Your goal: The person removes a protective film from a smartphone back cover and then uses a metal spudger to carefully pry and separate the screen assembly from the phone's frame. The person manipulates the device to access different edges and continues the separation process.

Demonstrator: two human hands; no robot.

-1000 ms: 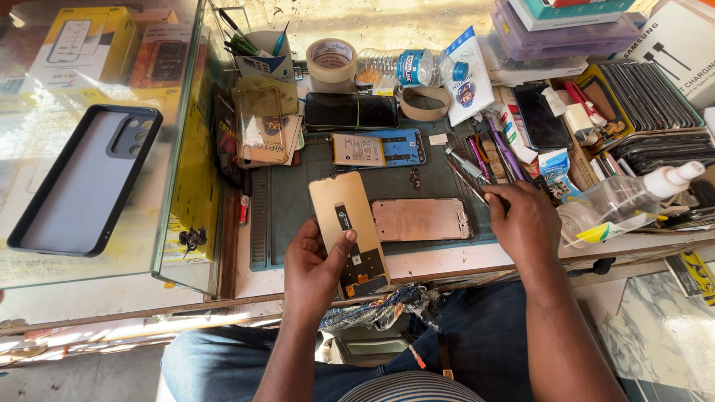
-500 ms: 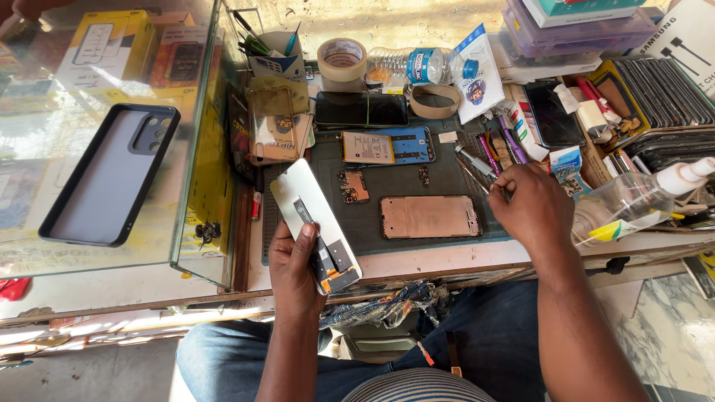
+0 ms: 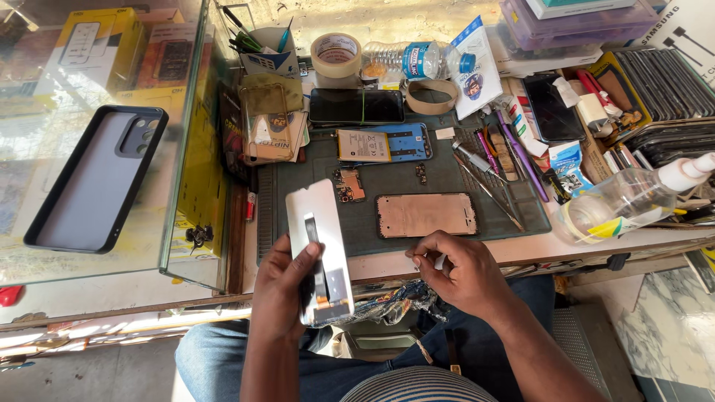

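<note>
My left hand point(image 3: 281, 292) grips a phone display panel point(image 3: 319, 247), its pale back side facing up with a dark flex strip down the middle, held over the front edge of the bench. My right hand point(image 3: 456, 269) rests at the bench edge with fingers curled around a small white item that is too small to identify. Just beyond it a copper-coloured phone frame point(image 3: 425, 214) lies flat on the dark green work mat point(image 3: 387, 182). A small circuit board point(image 3: 348, 184) sits left of the frame, and an opened blue phone with battery point(image 3: 384, 144) lies further back.
Tweezers and screwdrivers point(image 3: 488, 167) lie on the mat's right side. A clear spray bottle point(image 3: 633, 201) stands at right. Tape rolls point(image 3: 336, 53), a water bottle point(image 3: 410, 59) and a black phone point(image 3: 356, 106) line the back. A glass showcase point(image 3: 104, 141) with a phone case fills the left.
My left hand turned the display panel more upright and brought it slightly right. My right hand pulled back from the tools to the bench's front edge, now closed on a small white item.
</note>
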